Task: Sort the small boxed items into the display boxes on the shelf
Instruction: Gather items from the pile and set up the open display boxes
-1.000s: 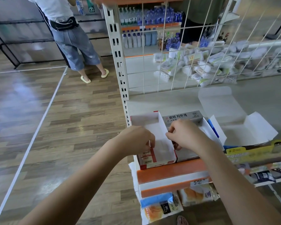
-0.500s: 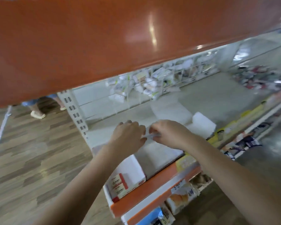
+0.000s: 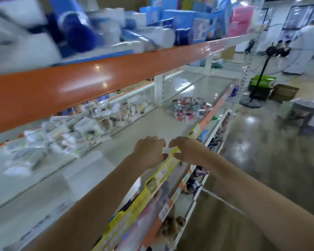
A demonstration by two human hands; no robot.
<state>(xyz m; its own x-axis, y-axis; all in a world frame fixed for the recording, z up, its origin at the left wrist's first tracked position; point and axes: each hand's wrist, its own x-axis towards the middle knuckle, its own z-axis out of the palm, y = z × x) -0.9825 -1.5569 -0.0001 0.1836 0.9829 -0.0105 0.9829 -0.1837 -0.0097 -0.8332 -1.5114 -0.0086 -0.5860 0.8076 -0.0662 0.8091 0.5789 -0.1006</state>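
— While stretched over the shelf (image 3: 127, 127), left hand (image 3: 150, 151) and right hand (image 3: 186, 150) hung close together, fingers loosely curled, gripping nothing?
— Looked so, though blurred. Hovered above the yellow strip (image 3: 152, 183) at the shelf edge.
— And the boxed items?
— Lay piled farther along, (image 3: 188, 107), well apart from both hands.

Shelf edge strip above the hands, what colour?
Orange, glossy with light glare; the strip shows in the head view, the only one.
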